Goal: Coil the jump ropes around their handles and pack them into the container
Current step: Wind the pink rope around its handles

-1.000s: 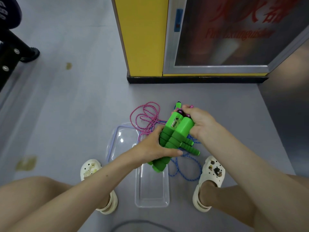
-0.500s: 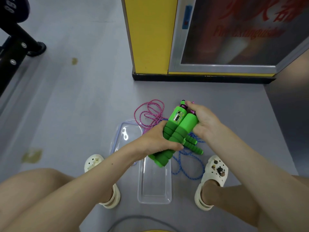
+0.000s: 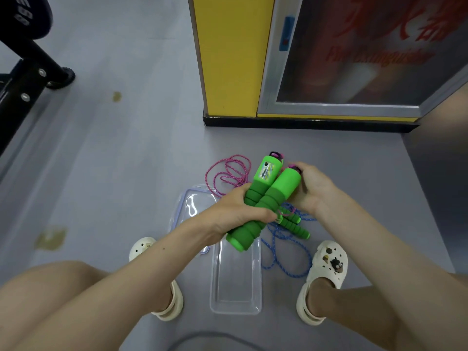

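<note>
My left hand (image 3: 238,211) grips both green handles (image 3: 268,188); right hand (image 3: 314,188) just slid up to curl round one top end. Pink rope (image 3: 228,171) is loose, so wrapping's next.

A smooth grey floor (image 3: 126,153) bears a small yellowish stain (image 3: 117,96) and a larger one (image 3: 50,238) (nearer the camera). At the back, a yellow panel (image 3: 233,59) stands on a black base strip (image 3: 304,122), beside a metal-framed glass door (image 3: 367,72) with red lettering. A black metal frame (image 3: 27,72) fills the upper-left corner.
</note>
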Demonstrator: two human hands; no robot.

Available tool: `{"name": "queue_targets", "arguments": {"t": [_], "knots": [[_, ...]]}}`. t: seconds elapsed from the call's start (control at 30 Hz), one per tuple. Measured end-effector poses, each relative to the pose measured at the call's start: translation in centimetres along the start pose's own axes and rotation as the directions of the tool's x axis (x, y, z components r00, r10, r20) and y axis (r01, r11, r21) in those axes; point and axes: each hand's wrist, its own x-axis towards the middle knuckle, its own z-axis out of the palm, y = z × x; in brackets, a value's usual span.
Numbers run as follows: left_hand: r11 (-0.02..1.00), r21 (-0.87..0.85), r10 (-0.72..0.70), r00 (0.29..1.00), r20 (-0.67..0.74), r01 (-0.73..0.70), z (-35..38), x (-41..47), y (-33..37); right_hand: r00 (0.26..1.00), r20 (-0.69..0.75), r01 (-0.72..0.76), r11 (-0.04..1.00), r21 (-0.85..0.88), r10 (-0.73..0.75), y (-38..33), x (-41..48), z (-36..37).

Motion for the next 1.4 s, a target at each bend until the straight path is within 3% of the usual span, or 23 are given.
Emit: {"name": "queue_targets", "arguments": {"t": [0.13, 0.2, 0.3, 0.4, 0.47, 0.57, 0.87, 0.97, 1.13, 1.3, 1.4], "knots": [[0.991, -0.136, 0.011, 0.999, 0.032, -0.007, -0.5, -0.2, 0.5, 0.995, -0.101, -0.003, 0.989, -0.15, -0.012, 0.6, 0.2, -0.3], [0.992, -0.129, 0.011, 1.0, -0.004, -0.011, -0.7, -0.2, 0.5, 0.989, -0.135, 0.036, 0.992, -0.119, -0.052, 0.4, 0.2, -0.4], [0.995, -0.097, 0.021, 0.997, -0.08, -0.029, -0.8, -0.1, 0.1, 0.994, 0.102, 0.031, 0.999, 0.025, -0.033, 0.0, -1.1, 0.2], [0.998, -0.018, 0.065, 0.991, -0.119, -0.068, -0.7, 0.0, -0.2, 0.947, 0.307, 0.11, 0.993, -0.044, -0.091, 0.5, -2.5, 1.5], [0.997, 0.037, 0.073, 0.992, -0.106, -0.069, -0.7, 0.0, -0.2, 0.947, 0.274, 0.172, 0.985, 0.004, -0.166, 1.2, -2.5, 1.8], [0.999, -0.011, 0.033, 0.998, -0.056, -0.033, -0.2, 0.0, -0.1, 0.959, 0.197, 0.199, 0.979, 0.051, -0.205, 1.8, -2.2, 1.8], [0.997, 0.081, -0.011, 0.998, -0.07, 0.017, -1.3, -0.2, 0.1, 0.942, 0.235, 0.251, 0.968, -0.017, -0.24, 1.7, -2.1, 1.5], [0.999, 0.009, -0.052, 0.998, -0.041, 0.052, -1.2, -0.3, -0.1, 0.938, 0.251, 0.235, 0.971, 0.039, -0.237, 2.1, -2.1, 1.7], [0.922, -0.326, -0.183, 0.976, 0.115, 0.211, -0.5, -1.0, 0.1, 0.91, 0.325, 0.254, 0.966, 0.051, -0.256, 2.1, -2.7, 2.2], [0.915, -0.316, -0.202, 0.963, 0.18, 0.251, -0.8, -1.4, 0.4, 0.896, 0.321, 0.336, 0.941, -0.041, -0.306, 2.3, -2.6, 2.2], [0.916, -0.325, -0.191, 0.967, 0.167, 0.237, -0.9, -1.4, 0.5, 0.891, 0.291, 0.415, 0.884, -0.213, -0.349, 1.8, -2.2, 2.0]]}}
